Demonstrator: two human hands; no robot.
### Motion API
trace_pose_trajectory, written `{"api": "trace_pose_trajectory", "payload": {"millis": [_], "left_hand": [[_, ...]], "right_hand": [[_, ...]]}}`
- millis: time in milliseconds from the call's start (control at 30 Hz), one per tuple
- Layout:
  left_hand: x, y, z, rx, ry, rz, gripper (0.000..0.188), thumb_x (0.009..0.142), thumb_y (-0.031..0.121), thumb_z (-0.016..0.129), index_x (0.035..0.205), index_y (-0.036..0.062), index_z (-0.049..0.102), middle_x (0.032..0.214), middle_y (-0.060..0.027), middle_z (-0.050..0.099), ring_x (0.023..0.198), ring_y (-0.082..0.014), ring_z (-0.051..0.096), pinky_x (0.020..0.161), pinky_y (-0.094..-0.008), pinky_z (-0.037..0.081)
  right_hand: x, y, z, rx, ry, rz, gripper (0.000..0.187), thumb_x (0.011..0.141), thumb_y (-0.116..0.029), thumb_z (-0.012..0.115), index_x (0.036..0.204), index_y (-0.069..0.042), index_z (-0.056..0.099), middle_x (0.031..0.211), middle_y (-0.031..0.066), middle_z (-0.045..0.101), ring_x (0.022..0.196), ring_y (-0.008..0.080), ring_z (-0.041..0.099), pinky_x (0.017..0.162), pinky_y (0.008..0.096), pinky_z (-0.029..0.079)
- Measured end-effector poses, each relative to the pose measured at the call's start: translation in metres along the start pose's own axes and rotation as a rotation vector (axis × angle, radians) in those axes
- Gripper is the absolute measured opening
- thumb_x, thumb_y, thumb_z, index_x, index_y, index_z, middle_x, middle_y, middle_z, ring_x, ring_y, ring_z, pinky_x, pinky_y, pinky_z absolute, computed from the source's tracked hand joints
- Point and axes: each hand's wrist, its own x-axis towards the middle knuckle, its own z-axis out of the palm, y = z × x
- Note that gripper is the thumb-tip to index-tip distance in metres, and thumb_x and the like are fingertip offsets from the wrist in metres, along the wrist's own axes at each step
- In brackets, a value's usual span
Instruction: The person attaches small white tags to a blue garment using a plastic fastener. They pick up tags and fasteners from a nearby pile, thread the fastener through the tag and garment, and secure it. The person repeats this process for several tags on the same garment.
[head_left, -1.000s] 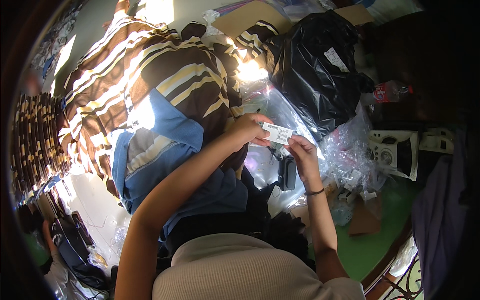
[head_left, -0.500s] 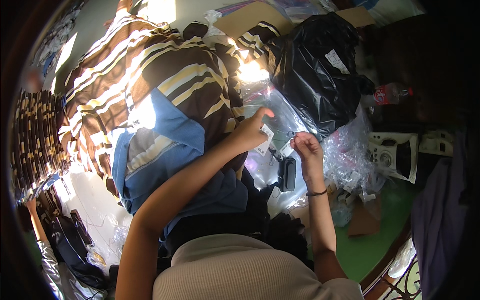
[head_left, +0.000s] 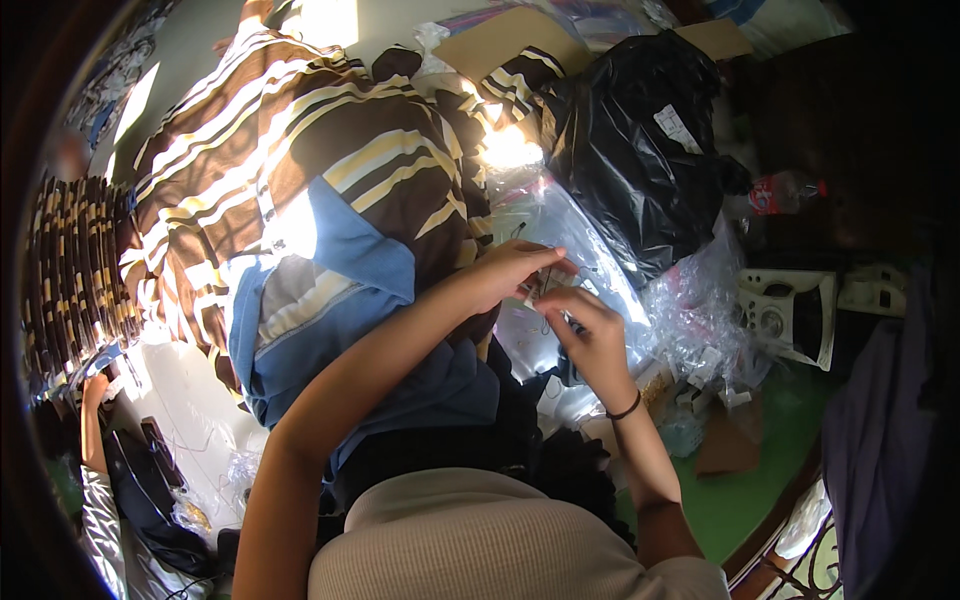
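My left hand (head_left: 515, 275) and my right hand (head_left: 588, 330) meet over clear plastic film (head_left: 555, 215), their fingers bent and close together. A white hang tag (head_left: 531, 297) shows partly between the left fingers. Its dark string (head_left: 545, 290) runs up beside the right fingertips, which are pinched at it. Fingers cover most of the tag. Under my left forearm lies a blue garment (head_left: 370, 275), bunched on a brown garment with white and yellow stripes (head_left: 330, 130).
A black plastic bag (head_left: 635, 150) lies beyond my right hand, with crumpled clear plastic (head_left: 690, 300) beside it. Farther right are a red-labelled bottle (head_left: 785, 190) and a grey device (head_left: 790, 315). Another person's arm (head_left: 93, 420) reaches toward stacked striped garments (head_left: 75, 280) at left.
My right hand has moved up and left to meet the left hand. The left hand has lowered slightly, and the tag is now mostly covered. The dark case is now mostly hidden.
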Motion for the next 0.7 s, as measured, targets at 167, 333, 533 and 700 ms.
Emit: {"api": "trace_pose_trajectory", "payload": {"millis": [167, 333, 533, 700], "left_hand": [[0.003, -0.006, -0.007, 0.058, 0.165, 0.179, 0.025, 0.083, 0.027, 0.051, 0.088, 0.0060, 0.065, 0.082, -0.0004, 0.061, 0.070, -0.0082, 0.054, 0.061, -0.0220, 0.042], [0.013, -0.007, -0.005, 0.387, 0.273, 0.541, 0.025, 0.082, 0.024, 0.052, 0.084, 0.0026, 0.064, 0.072, -0.0056, 0.062, 0.059, -0.0105, 0.053, 0.055, -0.0244, 0.041], [0.004, -0.007, 0.005, 0.814, 0.368, 0.671, 0.021, 0.079, 0.023, 0.055, 0.077, 0.0030, 0.061, 0.059, -0.0136, 0.053, 0.050, -0.0237, 0.051, 0.049, -0.0306, 0.038], [0.002, -0.004, -0.002, 0.738, 0.519, 0.609, 0.020, 0.081, 0.022, 0.053, 0.076, 0.0042, 0.062, 0.056, -0.0124, 0.050, 0.048, -0.0214, 0.048, 0.047, -0.0306, 0.035]], "right_hand": [[-0.010, 0.005, -0.013, -0.010, -0.274, -0.103, 0.019, 0.071, 0.003, 0.059, 0.087, -0.005, 0.062, 0.084, 0.0077, 0.061, 0.072, 0.0242, 0.059, 0.065, 0.0284, 0.047], [-0.004, 0.010, -0.032, 0.110, -0.290, 0.087, 0.022, 0.074, -0.002, 0.060, 0.096, -0.004, 0.061, 0.085, 0.0081, 0.062, 0.074, 0.0166, 0.060, 0.065, 0.0240, 0.046], [0.003, 0.029, -0.018, 0.401, 0.039, 0.406, 0.010, 0.080, -0.007, 0.057, 0.087, 0.000, 0.057, 0.072, 0.0021, 0.057, 0.060, 0.0054, 0.051, 0.056, 0.0185, 0.042], [-0.065, 0.069, -0.011, -0.417, -0.634, 0.110, 0.012, 0.072, -0.010, 0.059, 0.083, -0.007, 0.056, 0.074, 0.0039, 0.056, 0.068, 0.0198, 0.055, 0.064, 0.0306, 0.044]]}}
